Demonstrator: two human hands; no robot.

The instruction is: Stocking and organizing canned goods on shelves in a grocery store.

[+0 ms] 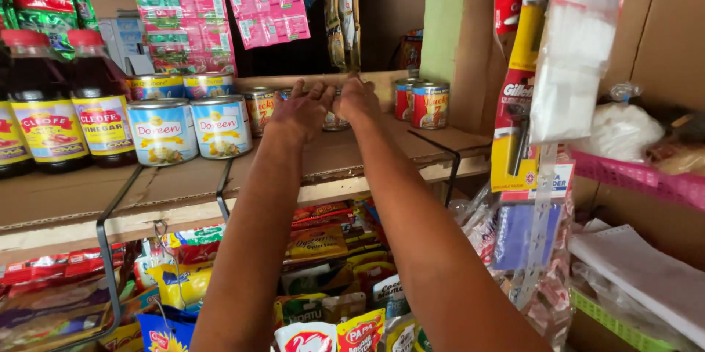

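Both my arms reach forward over a brown board shelf (73, 194). My left hand (299, 111) is palm down with its fingers apart, by a small tin can (335, 122) that shows only in the gap between my hands. My right hand (358, 102) is just to the right of that can, back of the hand up and fingers hidden. Its knuckles are right under the lower end of a hanging strip of dark sachets (344, 14). I cannot tell whether either hand touches the can.
Left on the shelf stand two blue-labelled cans (163, 131), more cans behind, and dark bottles with red caps (44, 102). Two red cans (429, 104) stand right. Pink and green sachet strips (183, 14) hang above, a razor card (514, 102) and a white bag (576, 51) at right. Pouches (323, 308) fill the bin below.
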